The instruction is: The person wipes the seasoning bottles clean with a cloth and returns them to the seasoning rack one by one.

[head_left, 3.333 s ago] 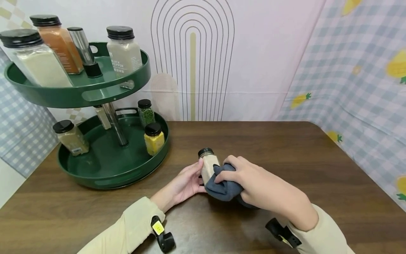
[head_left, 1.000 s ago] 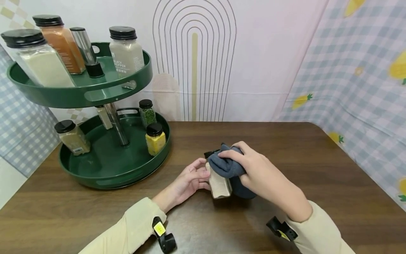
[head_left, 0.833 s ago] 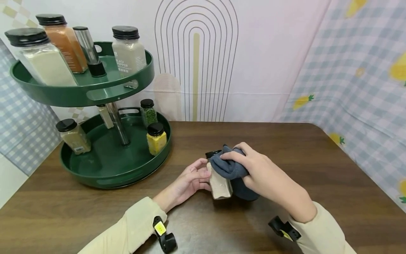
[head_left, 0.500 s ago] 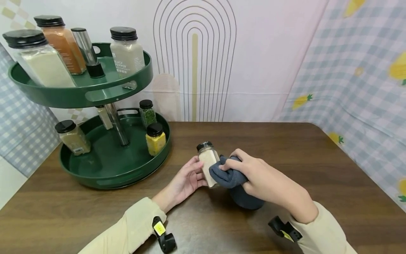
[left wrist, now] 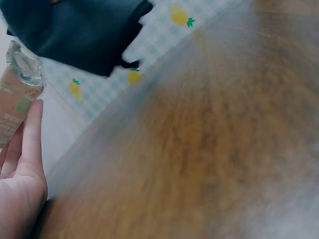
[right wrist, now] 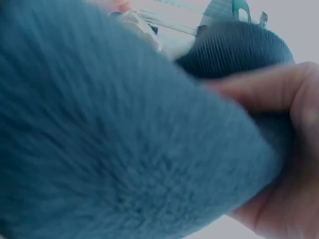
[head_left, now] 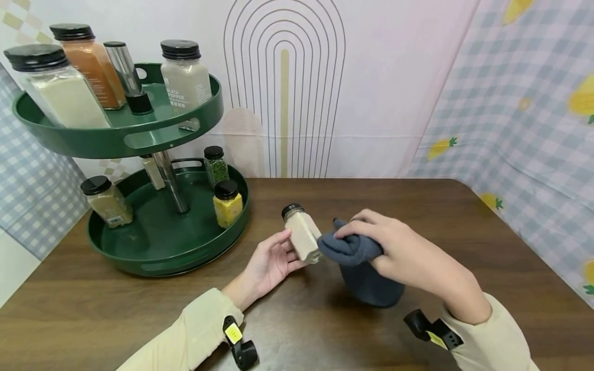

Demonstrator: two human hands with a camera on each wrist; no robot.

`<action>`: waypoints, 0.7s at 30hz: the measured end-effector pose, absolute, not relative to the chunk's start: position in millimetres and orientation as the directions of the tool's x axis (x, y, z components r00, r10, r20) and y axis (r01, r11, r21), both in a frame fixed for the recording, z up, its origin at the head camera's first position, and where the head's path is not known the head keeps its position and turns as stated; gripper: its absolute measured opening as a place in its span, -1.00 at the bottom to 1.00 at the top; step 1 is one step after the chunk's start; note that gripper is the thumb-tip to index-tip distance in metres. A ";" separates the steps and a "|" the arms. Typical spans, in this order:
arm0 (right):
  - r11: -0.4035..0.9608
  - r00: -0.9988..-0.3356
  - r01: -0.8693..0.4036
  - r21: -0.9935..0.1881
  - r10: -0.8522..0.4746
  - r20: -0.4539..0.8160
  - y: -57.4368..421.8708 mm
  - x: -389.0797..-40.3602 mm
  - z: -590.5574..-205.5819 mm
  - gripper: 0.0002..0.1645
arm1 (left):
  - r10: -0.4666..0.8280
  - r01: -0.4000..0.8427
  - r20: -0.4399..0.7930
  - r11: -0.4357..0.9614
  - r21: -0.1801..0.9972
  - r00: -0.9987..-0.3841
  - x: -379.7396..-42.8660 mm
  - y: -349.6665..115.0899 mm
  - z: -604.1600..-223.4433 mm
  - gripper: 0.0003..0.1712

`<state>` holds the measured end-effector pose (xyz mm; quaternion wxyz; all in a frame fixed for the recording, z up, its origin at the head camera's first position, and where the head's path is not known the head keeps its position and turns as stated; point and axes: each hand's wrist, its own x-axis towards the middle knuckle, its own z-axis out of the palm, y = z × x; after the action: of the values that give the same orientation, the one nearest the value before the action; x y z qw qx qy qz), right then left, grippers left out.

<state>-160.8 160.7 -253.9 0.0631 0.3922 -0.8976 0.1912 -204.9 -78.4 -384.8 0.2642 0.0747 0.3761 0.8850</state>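
My left hand holds a small clear spice jar with pale powder and a black lid, tilted above the table. In the left wrist view the jar's clear base and a printed label show past the fingers. Just right of the jar, my right hand grips a bunched dark blue-grey cloth, whose loose part hangs below. Cloth and jar base lie very close in the head view; whether they touch I cannot tell. Blurred cloth fills much of the right wrist view and hides part of that hand.
On the left stands a two-tier green rack. Its upper tier carries large jars, including an orange one; smaller ones, such as a yellow jar, stand below. Brown wooden table extends to the right, before patterned cloth walls.
The cloth was over the jar's upper part about a second ago; now my right hand has drawn it rightward and the jar shows fully. My left hand has turned the jar, lid now up and leftward.
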 end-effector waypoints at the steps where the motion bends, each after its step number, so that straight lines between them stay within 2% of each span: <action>1: 0.641 -0.704 -0.711 -0.290 -0.650 0.288 160.1 -161.6 -254.2 -0.23 | 0.534 -0.423 -0.071 -0.575 0.700 -0.842 -205.0 -78.7 -384.6 -0.47; 6: 0.722 -0.773 -0.628 -0.288 -0.539 0.334 152.3 -165.8 -262.0 -0.25 | 0.648 -0.488 -0.026 -0.547 0.680 -0.762 -204.5 -79.1 -384.7 -0.36; 11: 0.735 -0.774 -0.622 -0.270 -0.527 0.351 138.6 -165.8 -273.9 -0.16 | 0.701 -0.460 0.044 -0.513 0.725 -0.712 -201.0 -78.8 -386.8 -0.34; 15: 0.722 -0.736 -0.664 -0.196 -0.585 0.339 128.6 -164.4 -283.5 -0.04 | 0.685 -0.386 0.093 -0.512 0.767 -0.723 -198.5 -77.8 -389.2 -0.50; 18: 0.702 -0.700 -0.700 -0.135 -0.635 0.327 125.3 -163.2 -287.7 -0.03 | 0.650 -0.359 0.088 -0.522 0.773 -0.755 -197.6 -76.9 -389.9 -0.60; 21: 0.673 -0.672 -0.730 -0.119 -0.678 0.298 125.6 -161.7 -288.0 -0.05 | 0.608 -0.363 0.062 -0.549 0.753 -0.791 -198.3 -76.5 -389.4 -0.59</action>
<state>-161.7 125.6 -288.0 0.1152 0.3880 -0.9072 0.1147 -198.3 -76.5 -389.4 0.2805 0.1602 0.3831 0.8654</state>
